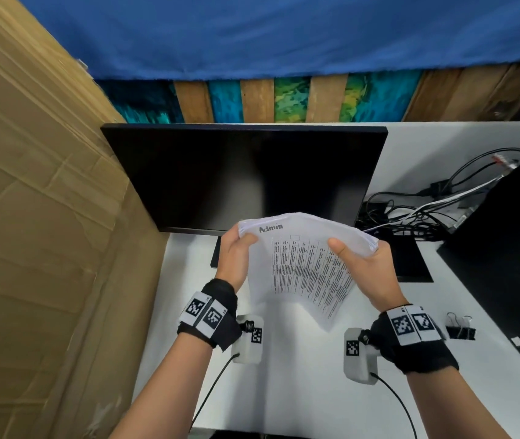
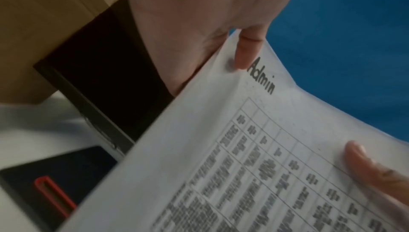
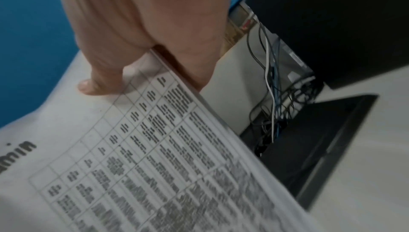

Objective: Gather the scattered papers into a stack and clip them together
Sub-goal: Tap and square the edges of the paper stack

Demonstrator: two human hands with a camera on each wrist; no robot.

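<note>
A stack of white papers (image 1: 303,264), its top sheet headed "Admin" above a printed table, is held up over the white desk (image 1: 284,391) in front of the monitor. My left hand (image 1: 234,255) grips the stack's left edge, thumb on top. My right hand (image 1: 363,264) grips the right edge the same way. The left wrist view shows the paper stack (image 2: 254,148) pinched by the left thumb (image 2: 245,50). In the right wrist view the paper stack (image 3: 155,157) lies under the right thumb (image 3: 99,82). Two black binder clips (image 1: 459,327) lie on the desk beside my right wrist.
A dark monitor (image 1: 246,175) stands behind the papers, its base (image 1: 410,261) under them. A black computer case (image 1: 505,248) and tangled cables (image 1: 417,210) fill the right side. A cardboard wall (image 1: 30,217) bounds the left.
</note>
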